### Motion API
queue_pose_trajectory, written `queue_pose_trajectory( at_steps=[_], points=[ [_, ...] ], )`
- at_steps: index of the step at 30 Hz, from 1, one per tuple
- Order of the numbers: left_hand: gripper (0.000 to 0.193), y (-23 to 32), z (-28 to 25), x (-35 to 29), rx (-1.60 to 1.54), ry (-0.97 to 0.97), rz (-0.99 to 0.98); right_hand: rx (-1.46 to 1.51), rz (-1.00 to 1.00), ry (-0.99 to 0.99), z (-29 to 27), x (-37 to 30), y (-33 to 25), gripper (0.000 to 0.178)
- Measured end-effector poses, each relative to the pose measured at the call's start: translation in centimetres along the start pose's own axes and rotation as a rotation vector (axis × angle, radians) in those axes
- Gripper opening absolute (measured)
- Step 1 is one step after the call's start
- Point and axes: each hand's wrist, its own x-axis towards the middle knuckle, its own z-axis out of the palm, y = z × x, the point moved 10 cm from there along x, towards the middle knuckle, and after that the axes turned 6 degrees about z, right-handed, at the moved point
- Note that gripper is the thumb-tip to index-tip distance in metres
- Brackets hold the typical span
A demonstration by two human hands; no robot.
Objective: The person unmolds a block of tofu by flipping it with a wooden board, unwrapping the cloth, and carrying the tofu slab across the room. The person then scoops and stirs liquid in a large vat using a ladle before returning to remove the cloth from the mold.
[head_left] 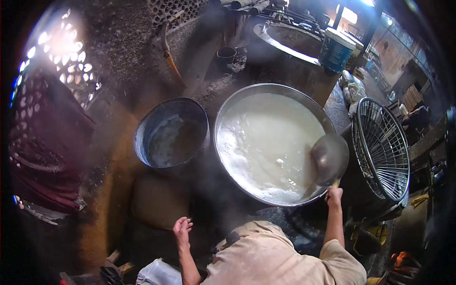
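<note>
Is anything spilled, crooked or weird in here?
I see no clear spill. The wire basket on the right looks tipped toward its side, though the curved picture could be fooling us. White foam bunches along the left and near edges of the big round pan, looking lopsided.

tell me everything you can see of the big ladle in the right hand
The big ladle has a wide, round, greyish bowl that looks metal, with a shiny patch, and a pale handle, partly hidden where the right hand grips it. The bowl is at the right side of the round pan, overlapping its rim in view; whether it touches the rim or the milky liquid is unclear.
</note>
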Motion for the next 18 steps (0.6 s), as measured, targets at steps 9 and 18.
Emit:
queue_pose_trajectory(
  at_steps=[9,18],
  points=[
    [0.023,0.4,-8.7,-2.1,-0.073,0.212,-0.035,-0.104,-0.617,0.457,7.1,-6.9,-18.1,0.032],
    [0.028,0.8,-12.1,-0.2,-0.123,0.353,-0.026,0.330,-0.025,-0.876,47.4,-19.7,-16.5,0.019]
  ],
)
